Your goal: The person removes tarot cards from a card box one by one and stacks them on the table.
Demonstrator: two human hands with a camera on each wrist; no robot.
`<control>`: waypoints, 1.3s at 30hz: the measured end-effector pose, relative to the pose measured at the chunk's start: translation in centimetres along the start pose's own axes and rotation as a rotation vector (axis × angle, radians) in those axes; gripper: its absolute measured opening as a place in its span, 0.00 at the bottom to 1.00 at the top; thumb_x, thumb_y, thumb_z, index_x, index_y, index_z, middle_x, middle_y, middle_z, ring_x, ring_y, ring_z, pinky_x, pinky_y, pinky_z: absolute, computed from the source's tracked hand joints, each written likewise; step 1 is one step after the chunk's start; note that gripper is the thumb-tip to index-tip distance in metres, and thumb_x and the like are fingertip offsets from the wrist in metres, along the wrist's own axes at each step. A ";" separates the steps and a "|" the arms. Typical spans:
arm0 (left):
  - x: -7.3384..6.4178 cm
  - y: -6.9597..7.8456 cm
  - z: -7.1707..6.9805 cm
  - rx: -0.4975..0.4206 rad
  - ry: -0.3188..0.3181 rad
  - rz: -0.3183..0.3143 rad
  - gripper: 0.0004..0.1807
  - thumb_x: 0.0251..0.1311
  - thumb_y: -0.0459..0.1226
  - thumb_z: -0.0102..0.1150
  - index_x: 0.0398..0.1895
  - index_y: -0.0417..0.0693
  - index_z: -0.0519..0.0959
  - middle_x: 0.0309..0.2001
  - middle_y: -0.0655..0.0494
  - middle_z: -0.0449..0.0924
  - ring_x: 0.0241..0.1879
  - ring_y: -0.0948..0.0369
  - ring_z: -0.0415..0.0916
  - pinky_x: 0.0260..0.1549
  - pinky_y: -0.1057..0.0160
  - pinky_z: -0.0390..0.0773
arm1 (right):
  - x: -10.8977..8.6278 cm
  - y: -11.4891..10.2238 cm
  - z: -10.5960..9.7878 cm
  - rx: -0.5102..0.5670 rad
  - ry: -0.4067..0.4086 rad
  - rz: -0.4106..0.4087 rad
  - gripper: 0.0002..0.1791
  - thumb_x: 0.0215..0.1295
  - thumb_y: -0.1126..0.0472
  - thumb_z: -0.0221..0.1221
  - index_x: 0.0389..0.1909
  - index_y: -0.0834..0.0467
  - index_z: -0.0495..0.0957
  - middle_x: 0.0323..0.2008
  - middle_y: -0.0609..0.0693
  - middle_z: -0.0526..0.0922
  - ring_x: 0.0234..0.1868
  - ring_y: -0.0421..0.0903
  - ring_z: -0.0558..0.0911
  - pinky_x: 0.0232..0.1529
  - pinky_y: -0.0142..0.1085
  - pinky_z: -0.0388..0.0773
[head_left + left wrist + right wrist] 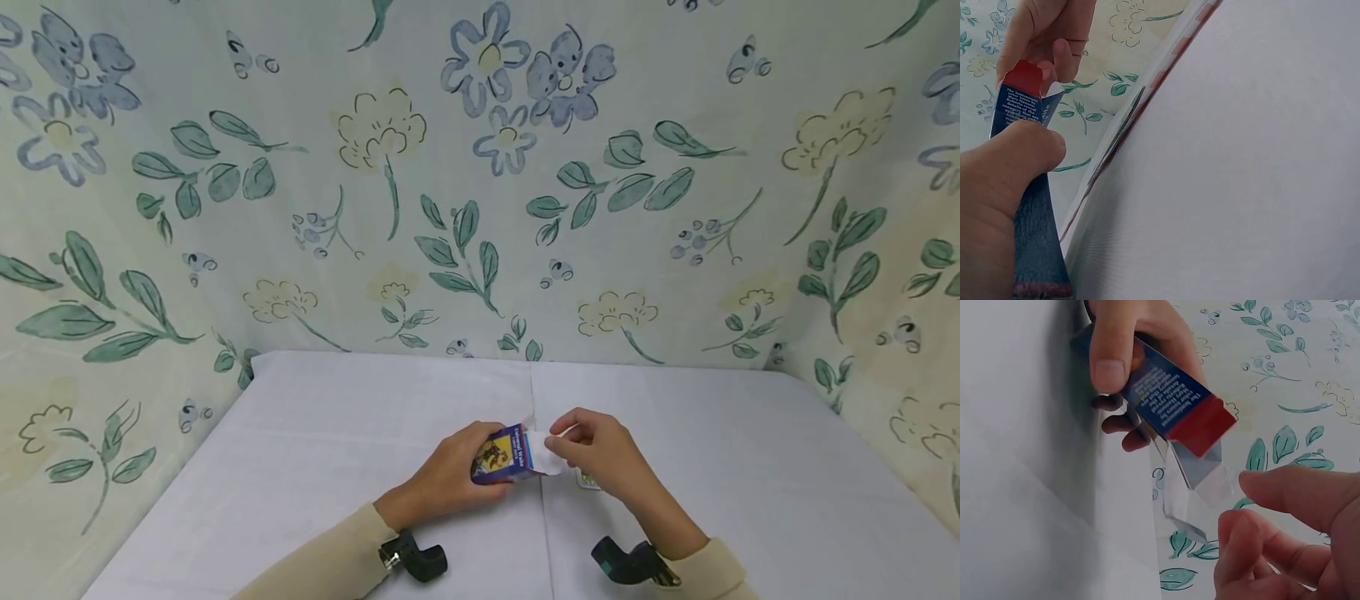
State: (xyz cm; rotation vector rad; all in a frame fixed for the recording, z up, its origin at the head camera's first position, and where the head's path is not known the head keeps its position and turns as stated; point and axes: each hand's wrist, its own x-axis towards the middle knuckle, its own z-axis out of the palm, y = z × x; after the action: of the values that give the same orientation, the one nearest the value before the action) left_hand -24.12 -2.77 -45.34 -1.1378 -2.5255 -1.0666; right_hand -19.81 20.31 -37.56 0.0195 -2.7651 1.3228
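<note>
A small blue card box [497, 457] with a yellow picture and "Universal Waite" lettering is tilted over the table, its end flaps unfolded. My left hand [457, 471] grips it round the sides, the thumb lying across the printed face in the left wrist view. The red flap [1204, 428] and the white inner flaps [1192, 487] stick out from the open end. Beside those flaps is my right hand [596, 450], its thumb and bent forefinger apart with nothing between them in the right wrist view. Partly hidden below that hand lies a small white-edged item [587, 480] with green on it.
A white cloth [337, 417] with a fold line down the middle covers the table. Behind and at both sides hangs a flower-patterned curtain [465, 325]. Each wrist wears a black camera mount [420, 560].
</note>
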 end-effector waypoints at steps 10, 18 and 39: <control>0.0 0.0 0.0 -0.022 -0.008 0.013 0.40 0.51 0.54 0.69 0.65 0.55 0.64 0.52 0.63 0.73 0.44 0.69 0.71 0.44 0.68 0.74 | -0.5 -0.1 1.9 -0.035 -0.018 -0.004 0.13 0.56 0.55 0.68 0.38 0.54 0.78 0.22 0.45 0.79 0.25 0.44 0.73 0.24 0.36 0.70; -0.1 0.0 -0.1 -0.006 -0.019 0.021 0.40 0.51 0.55 0.68 0.66 0.54 0.64 0.53 0.62 0.73 0.45 0.69 0.70 0.45 0.67 0.74 | -0.6 0.3 3.1 -0.023 -0.033 0.011 0.14 0.55 0.58 0.68 0.39 0.56 0.75 0.18 0.46 0.77 0.22 0.43 0.72 0.22 0.35 0.68; -0.1 -0.2 0.0 -0.003 -0.016 0.019 0.41 0.51 0.56 0.67 0.66 0.54 0.63 0.54 0.62 0.73 0.46 0.69 0.70 0.46 0.67 0.74 | -0.4 0.0 1.7 -0.019 -0.056 0.090 0.12 0.55 0.55 0.68 0.35 0.56 0.77 0.20 0.47 0.80 0.22 0.45 0.73 0.24 0.36 0.69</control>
State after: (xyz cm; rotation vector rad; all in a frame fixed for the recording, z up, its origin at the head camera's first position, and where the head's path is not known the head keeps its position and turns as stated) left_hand -24.19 -2.89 -45.44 -1.1734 -2.5210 -1.0612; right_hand -19.48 18.95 -38.62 -0.0712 -2.8567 1.3370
